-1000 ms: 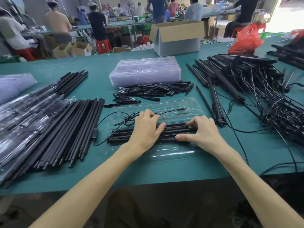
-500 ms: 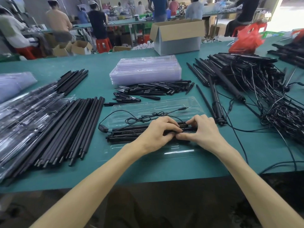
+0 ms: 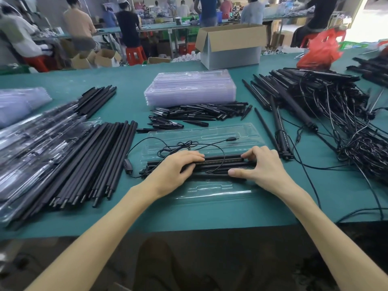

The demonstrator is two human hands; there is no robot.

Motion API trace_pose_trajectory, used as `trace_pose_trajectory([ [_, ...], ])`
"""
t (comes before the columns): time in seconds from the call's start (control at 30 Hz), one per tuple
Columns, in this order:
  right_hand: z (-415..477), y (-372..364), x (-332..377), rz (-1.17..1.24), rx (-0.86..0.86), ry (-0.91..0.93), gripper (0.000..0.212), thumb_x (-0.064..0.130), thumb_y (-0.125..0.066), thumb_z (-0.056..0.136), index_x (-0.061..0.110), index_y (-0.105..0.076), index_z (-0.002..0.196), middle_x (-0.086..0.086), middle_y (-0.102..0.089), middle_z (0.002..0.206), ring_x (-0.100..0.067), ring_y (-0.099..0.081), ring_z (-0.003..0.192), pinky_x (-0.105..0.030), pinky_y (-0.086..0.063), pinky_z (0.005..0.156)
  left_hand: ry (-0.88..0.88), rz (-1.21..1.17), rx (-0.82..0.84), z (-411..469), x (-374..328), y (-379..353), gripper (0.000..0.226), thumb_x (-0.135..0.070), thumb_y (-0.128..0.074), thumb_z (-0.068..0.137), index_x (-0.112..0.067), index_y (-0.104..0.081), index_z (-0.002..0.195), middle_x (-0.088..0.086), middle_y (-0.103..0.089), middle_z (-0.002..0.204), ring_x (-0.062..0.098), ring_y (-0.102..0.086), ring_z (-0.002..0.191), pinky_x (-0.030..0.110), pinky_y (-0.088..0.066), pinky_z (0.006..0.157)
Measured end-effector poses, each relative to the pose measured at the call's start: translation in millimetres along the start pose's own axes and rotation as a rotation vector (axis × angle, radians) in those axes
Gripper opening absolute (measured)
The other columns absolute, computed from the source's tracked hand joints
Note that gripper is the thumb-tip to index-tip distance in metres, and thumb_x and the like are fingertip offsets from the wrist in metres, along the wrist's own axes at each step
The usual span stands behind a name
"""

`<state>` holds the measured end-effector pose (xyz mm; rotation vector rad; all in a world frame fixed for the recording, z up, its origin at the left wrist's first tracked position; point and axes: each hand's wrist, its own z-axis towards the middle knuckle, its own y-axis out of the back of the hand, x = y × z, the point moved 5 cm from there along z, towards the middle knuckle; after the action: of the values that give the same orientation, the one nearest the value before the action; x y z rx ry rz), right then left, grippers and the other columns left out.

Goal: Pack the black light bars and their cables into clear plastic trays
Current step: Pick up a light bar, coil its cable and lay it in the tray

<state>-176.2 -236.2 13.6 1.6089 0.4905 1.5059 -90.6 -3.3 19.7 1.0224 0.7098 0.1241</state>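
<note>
An open clear plastic tray point(image 3: 210, 133) lies on the green table in front of me. Black light bars point(image 3: 222, 162) sit side by side in its near groove. My left hand point(image 3: 178, 166) lies flat on their left half with the fingers stretched along them. At the right end, my right hand point(image 3: 258, 162) holds the bars, fingers curled over the far side and thumb on the near side. A thin black cable point(image 3: 189, 143) loops over the tray and crosses the bars between my hands. Its plug point(image 3: 232, 139) lies in the tray, and its inline switch point(image 3: 128, 165) is on the table to the left.
A stack of clear trays point(image 3: 191, 87) stands behind a pile of small black parts point(image 3: 199, 114). Long black rods point(image 3: 94, 160) and packed trays point(image 3: 31, 148) fill the left. Tangled bars with cables point(image 3: 336, 114) cover the right. A cardboard box point(image 3: 231, 47) stands at the back.
My hands met at the middle of the bars half a second ago. They have since moved apart, the left one sliding back to the left. The cable loop shifted slightly.
</note>
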Motion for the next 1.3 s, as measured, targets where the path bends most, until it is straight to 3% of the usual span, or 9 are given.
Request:
trace_pose_trajectory([
  [0.27,6,1,19,-0.222,0.065,0.09,0.073,0.066,-0.075,0.071,0.018,-0.059,0.124,0.0,-0.047,0.113,-0.021,-0.035,0.12,-0.036,-0.037,0.104,0.069,-0.097,0.03,1,4,-5,0.038,-0.002,-0.051,0.101,-0.021,-0.065,0.13,-0.012,-0.061,0.138,0.005,-0.049,0.136,0.036,-0.026,0.123],
  [0.43,27,-14,69,-0.262,-0.012,0.215,0.052,0.052,-0.061,0.093,0.02,-0.056,0.134,-0.007,-0.051,0.131,-0.028,-0.037,0.127,-0.042,-0.032,0.106,0.051,-0.083,0.007,2,1,-5,0.036,-0.002,-0.053,0.099,-0.019,-0.067,0.127,-0.013,-0.065,0.132,-0.007,-0.055,0.122,0.031,-0.028,0.121],
  [0.5,39,-29,89,-0.288,0.021,0.244,0.045,0.043,-0.055,0.098,0.02,-0.054,0.138,-0.008,-0.051,0.136,-0.03,-0.037,0.13,-0.042,-0.029,0.107,0.041,-0.071,0.008,1,3,-5,0.032,-0.009,-0.056,0.101,-0.02,-0.066,0.129,-0.014,-0.066,0.128,-0.005,-0.056,0.12,0.031,-0.029,0.12],
  [0.57,48,-43,102,-0.318,0.064,0.247,0.041,0.035,-0.052,0.1,0.019,-0.055,0.138,-0.009,-0.052,0.137,-0.031,-0.037,0.129,-0.042,-0.03,0.105,0.064,-0.05,0.029,0,5,-7,0.031,-0.024,-0.058,0.102,-0.027,-0.062,0.133,-0.015,-0.063,0.133,0.007,-0.051,0.133,0.033,-0.031,0.12],
  [0.67,55,-52,110,-0.349,0.051,0.269,0.03,0.026,-0.053,0.101,0.016,-0.066,0.126,-0.011,-0.058,0.126,-0.033,-0.041,0.12,-0.041,-0.036,0.1,0.068,-0.001,0.048,-1,7,-8,0.035,-0.036,-0.058,0.1,-0.032,-0.058,0.135,-0.013,-0.062,0.135,0.011,-0.049,0.135,0.035,-0.038,0.114],
  [0.77,54,-45,107,-0.247,-0.054,0.316,0.025,0.022,-0.055,0.101,0.011,-0.075,0.11,-0.011,-0.061,0.112,-0.029,-0.043,0.111,-0.04,-0.04,0.097,0.041,0.011,0.071,1,6,-8,0.036,-0.037,-0.057,0.1,-0.029,-0.056,0.135,-0.014,-0.062,0.132,0.005,-0.057,0.122,0.036,-0.046,0.105],
  [0.9,51,-26,88,-0.07,-0.174,0.242,0.026,0.023,-0.056,0.101,0.009,-0.077,0.093,-0.008,-0.06,0.099,-0.024,-0.044,0.105,-0.04,-0.046,0.088,-0.001,0.005,0.128,4,9,-11,0.037,-0.036,-0.056,0.101,-0.025,-0.053,0.136,-0.014,-0.052,0.147,0.002,-0.041,0.14,0.033,-0.036,0.115],
  [1.13,43,-25,83,-0.005,-0.081,0.329,0.024,0.018,-0.055,0.102,0.012,-0.068,0.121,-0.005,-0.068,0.114,-0.023,-0.047,0.117,-0.033,-0.038,0.102,-0.031,0.04,0.132,4,7,-12,0.038,-0.036,-0.052,0.102,-0.023,-0.051,0.138,-0.013,-0.05,0.149,0.001,-0.038,0.142,0.029,-0.035,0.116],
  [1.3,34,-44,123,0.028,-0.003,0.445,0.031,0.026,-0.053,0.103,0.013,-0.065,0.128,-0.006,-0.065,0.125,-0.024,-0.045,0.124,-0.036,-0.035,0.107,-0.019,0.059,0.112,4,7,-11,0.038,-0.034,-0.056,0.101,-0.018,-0.052,0.135,-0.001,-0.061,0.135,0.011,-0.055,0.118,0.023,-0.043,0.093],
])
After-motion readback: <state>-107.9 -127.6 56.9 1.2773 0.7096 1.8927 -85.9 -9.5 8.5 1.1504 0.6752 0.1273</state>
